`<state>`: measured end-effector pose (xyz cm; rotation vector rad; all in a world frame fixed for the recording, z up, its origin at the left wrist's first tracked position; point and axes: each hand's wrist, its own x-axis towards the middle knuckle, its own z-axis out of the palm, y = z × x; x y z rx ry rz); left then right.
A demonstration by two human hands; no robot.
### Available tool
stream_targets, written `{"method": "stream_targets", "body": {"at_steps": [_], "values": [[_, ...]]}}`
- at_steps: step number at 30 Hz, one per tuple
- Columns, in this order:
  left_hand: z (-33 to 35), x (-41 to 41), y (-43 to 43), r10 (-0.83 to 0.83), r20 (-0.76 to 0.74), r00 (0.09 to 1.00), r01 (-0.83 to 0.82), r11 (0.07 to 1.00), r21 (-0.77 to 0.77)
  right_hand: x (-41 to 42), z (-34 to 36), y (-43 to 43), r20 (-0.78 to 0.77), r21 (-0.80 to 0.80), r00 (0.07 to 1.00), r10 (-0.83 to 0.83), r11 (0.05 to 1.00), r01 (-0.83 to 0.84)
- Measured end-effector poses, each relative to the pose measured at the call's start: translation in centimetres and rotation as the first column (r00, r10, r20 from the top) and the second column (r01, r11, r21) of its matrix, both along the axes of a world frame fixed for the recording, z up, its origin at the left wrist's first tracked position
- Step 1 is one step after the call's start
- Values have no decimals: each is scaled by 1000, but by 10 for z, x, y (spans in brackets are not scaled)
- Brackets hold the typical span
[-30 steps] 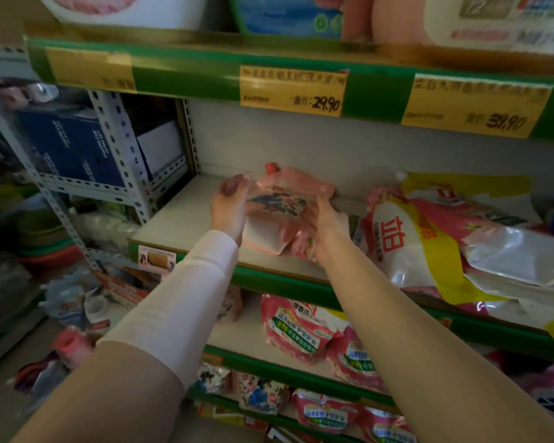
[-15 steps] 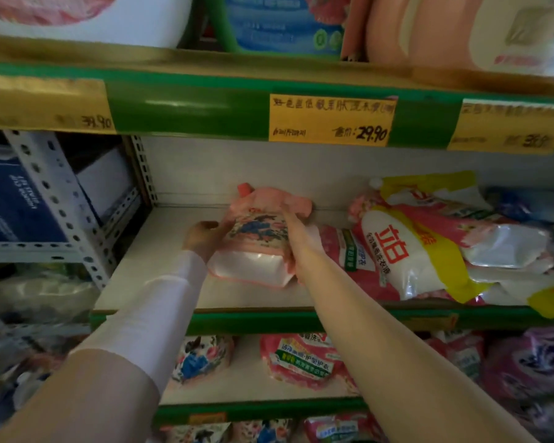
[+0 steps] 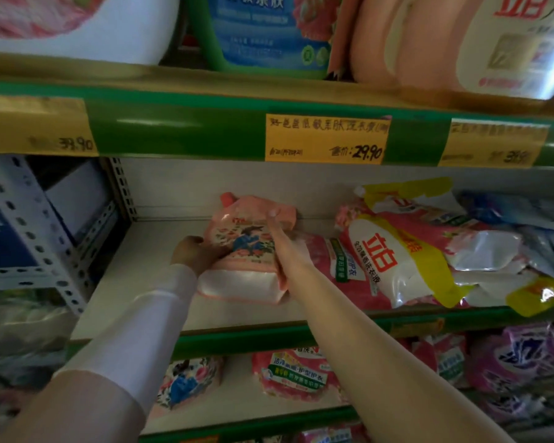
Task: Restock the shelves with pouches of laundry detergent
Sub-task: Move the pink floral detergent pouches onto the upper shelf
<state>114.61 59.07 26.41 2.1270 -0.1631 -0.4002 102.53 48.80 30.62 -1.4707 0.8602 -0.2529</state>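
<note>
A pink detergent pouch (image 3: 247, 247) with a corner spout and a blue-and-pink picture leans on the pale middle shelf (image 3: 135, 282), its white base toward me. My left hand (image 3: 194, 254) grips its lower left side. My right hand (image 3: 277, 238) lies along its right edge, fingers reaching up to the top. To its right lies a pile of other pouches: a darker pink one (image 3: 336, 263) and a large white, yellow and pink bag (image 3: 406, 251).
The green shelf edge (image 3: 179, 132) overhead carries yellow price tags; big bottles (image 3: 269, 30) stand above it. Lower shelves hold more pink pouches (image 3: 295, 372) and purple ones (image 3: 509, 362). A grey perforated metal rack (image 3: 29, 238) with blue boxes stands at left.
The pouch has gone from held above the shelf front to resting deeper on the shelf. My view has moved closer and tilted up, and my right hand has slid up along the pouch.
</note>
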Motion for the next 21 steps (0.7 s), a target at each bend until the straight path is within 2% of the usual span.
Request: {"method": "stream_targets", "body": {"at_steps": [4, 10, 11, 13, 16, 21], "values": [[-5, -9, 13, 80, 6, 997, -80, 997, -5, 3, -2, 0, -28, -141, 1000, 13, 990, -16], [-15, -8, 38, 93, -48, 995, -86, 987, 136, 12, -4, 1, -159, -258, 976, 149, 948, -186], [-14, -8, 36, 116, -37, 993, -110, 987, 117, 16, -6, 3, -173, -253, 970, 172, 944, -213], [-15, -8, 28, 173, -65, 983, -175, 985, -14, 22, -8, 7, -195, -251, 961, 195, 937, -241], [-14, -7, 21, 218, -130, 967, -237, 959, -154, 27, -11, 8, -209, -291, 964, 166, 930, -223], [-6, 0, 19, 147, -324, 934, -252, 916, -311, 31, -12, 0, -202, -246, 966, 163, 946, -211]]}}
